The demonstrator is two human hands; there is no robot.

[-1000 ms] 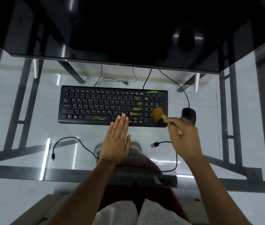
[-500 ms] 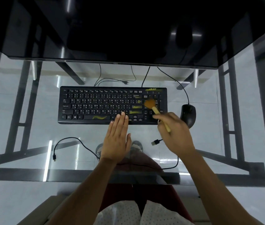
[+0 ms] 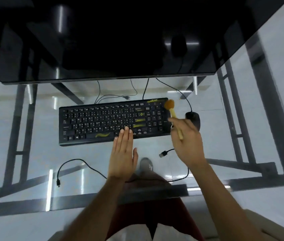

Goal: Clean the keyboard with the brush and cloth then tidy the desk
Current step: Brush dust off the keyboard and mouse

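Observation:
A black keyboard [image 3: 103, 120] with yellow smears on some keys lies on the glass desk [image 3: 33, 162]. My left hand [image 3: 123, 153] lies flat with straight fingers, fingertips pressing the keyboard's front edge near the space bar. My right hand [image 3: 187, 141] grips a small brush [image 3: 172, 112] by its pale wooden handle. The orange bristles touch the keyboard's far right corner by the number pad. No cloth is in view.
A black mouse [image 3: 193, 118] sits just right of the keyboard, close to my right hand. A loose black USB cable [image 3: 78, 161] curls across the desk front, its plug [image 3: 163, 154] under my right wrist. A dark monitor [image 3: 103, 40] fills the back.
My right hand has swept the brush from the number pad's lower part up and right to the keyboard's far right corner. My left hand stayed pressed on the front edge.

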